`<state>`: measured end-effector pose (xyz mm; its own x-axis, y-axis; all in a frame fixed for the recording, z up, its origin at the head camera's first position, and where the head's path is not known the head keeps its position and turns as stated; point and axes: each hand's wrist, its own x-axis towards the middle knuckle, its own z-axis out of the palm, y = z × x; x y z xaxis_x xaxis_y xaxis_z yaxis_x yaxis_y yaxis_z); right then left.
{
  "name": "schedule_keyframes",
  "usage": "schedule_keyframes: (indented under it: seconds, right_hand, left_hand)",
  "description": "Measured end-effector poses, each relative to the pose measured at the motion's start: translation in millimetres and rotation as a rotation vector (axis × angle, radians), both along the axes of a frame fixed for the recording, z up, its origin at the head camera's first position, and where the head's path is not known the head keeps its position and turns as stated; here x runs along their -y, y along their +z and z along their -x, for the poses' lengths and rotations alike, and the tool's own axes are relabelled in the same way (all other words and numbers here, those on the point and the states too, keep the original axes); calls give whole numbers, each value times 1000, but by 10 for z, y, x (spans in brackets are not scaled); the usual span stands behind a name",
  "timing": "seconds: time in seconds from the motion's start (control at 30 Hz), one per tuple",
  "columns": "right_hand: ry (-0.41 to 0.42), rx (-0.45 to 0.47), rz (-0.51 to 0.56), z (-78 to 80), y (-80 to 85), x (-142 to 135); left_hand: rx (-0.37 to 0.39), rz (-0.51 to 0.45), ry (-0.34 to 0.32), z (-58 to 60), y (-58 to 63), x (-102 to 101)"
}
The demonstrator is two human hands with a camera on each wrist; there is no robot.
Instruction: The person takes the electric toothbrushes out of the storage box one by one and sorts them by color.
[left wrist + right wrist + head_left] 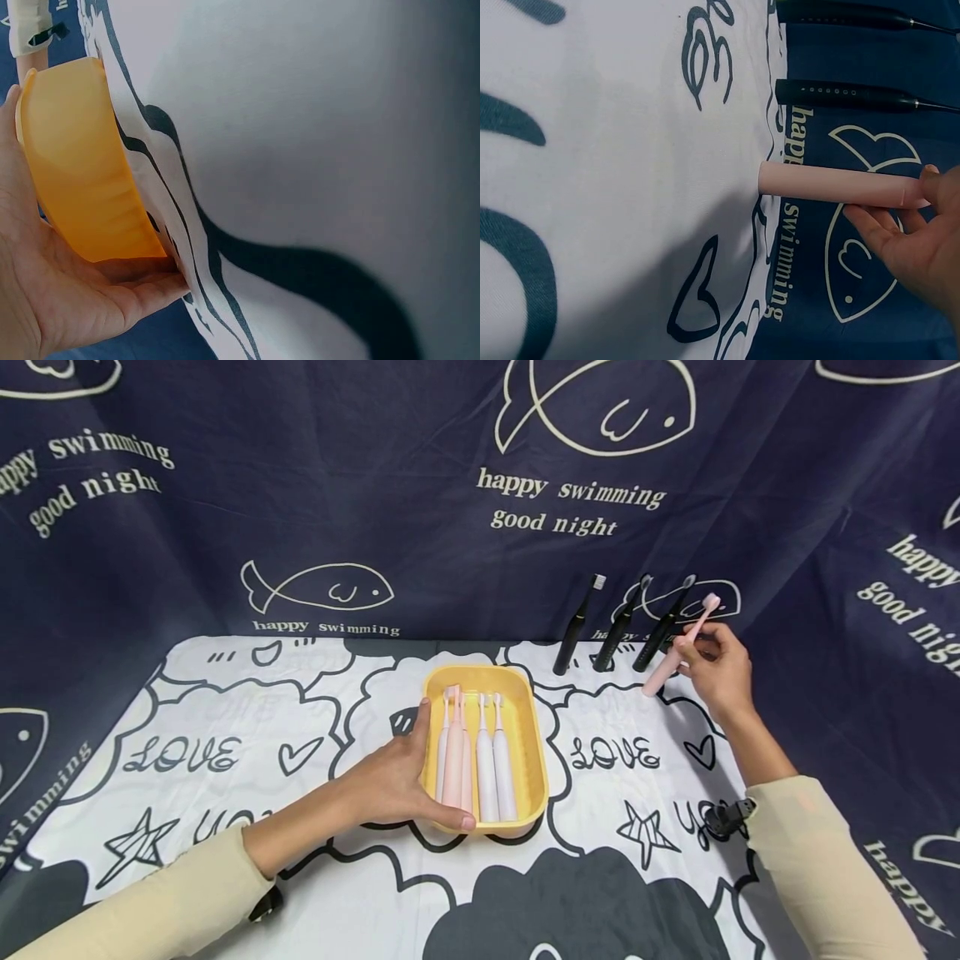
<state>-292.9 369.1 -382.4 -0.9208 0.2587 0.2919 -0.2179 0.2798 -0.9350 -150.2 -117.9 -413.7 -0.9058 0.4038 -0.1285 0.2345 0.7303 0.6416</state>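
Observation:
At the back right, my right hand (720, 672) pinches a pink electric toothbrush (663, 672) by the upper handle, brush head up. In the right wrist view the base of this pink handle (817, 184) is right at the white cloth. My left hand (393, 781) holds a yellow tray (531, 752) at its left side, thumb on the front rim and fingers along the side wall. Inside the tray lie several electric toothbrushes: pink ones (453, 768) at left, with a white one (442, 760) beside them, and two white ones (495, 772) nearer the middle.
Three black electric toothbrushes (573, 639) stand upright in a row along the back edge, just left of my right hand. A white cloth (300, 710) with black drawings covers the table. Dark blue fish-print fabric (420, 485) hangs behind and at both sides.

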Motion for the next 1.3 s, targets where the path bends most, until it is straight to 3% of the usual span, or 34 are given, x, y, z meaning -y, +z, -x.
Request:
schedule_keyframes:
  seconds: [0.13,0.3,0.73,0.97,1.1,1.3]
  right_hand:
    - [-38,35,-116,0,15,25]
    - [-68,99,-155,-15,15,29]
    - [-54,126,-84,-95,-43,-10]
    - [-44,144,-12,-197,-36,-2]
    - [-60,161,-22,-255,-45,-7]
    - [-63,180,54,-304,-84,-24]
  left_hand:
    - [-2,-1,1,0,2,9]
    - [-4,-4,0,1,-2,11]
    - [-14,-14,-9,3,-7,8]
    - [-10,-13,-7,2,-4,7]
    - [-5,-6,-5,0,1,5]
    - [-9,4,-5,3,-1,3]
